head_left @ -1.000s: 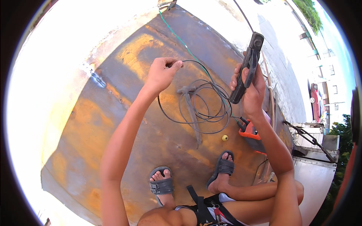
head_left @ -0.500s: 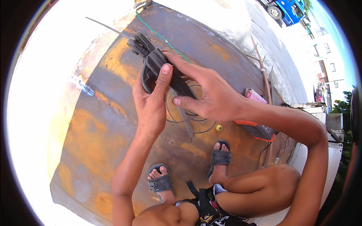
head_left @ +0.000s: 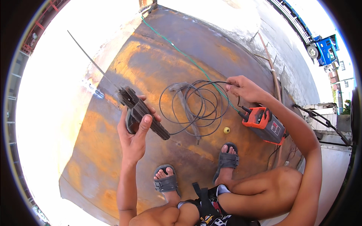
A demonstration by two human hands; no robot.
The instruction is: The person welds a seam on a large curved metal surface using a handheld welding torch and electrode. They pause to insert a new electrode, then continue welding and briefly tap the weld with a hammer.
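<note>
My left hand [head_left: 132,139] grips a black electrode holder [head_left: 135,109], with a long thin rod [head_left: 90,60] pointing up and left from its jaws. My right hand [head_left: 241,86] is closed on the black cable [head_left: 211,82] above an orange and dark-grey welding machine [head_left: 264,128]. That cable lies in loose loops between my hands, over a long grey item [head_left: 194,129] that I cannot make out. A green cable [head_left: 188,59] runs from the far edge to the machine. A small yellow round object [head_left: 226,130] sits near my right foot.
I squat in sandals on a rusty metal plate [head_left: 94,147], partly in bright glare. Long bars [head_left: 272,66] run along its right edge, beside white metal bodywork [head_left: 328,165] with a dark linkage [head_left: 320,124]. A blue truck [head_left: 325,51] stands in the background at top right.
The holder has passed from my right hand to my left, which has moved lower and left. My right hand has left the holder, moved right and taken hold of the cable.
</note>
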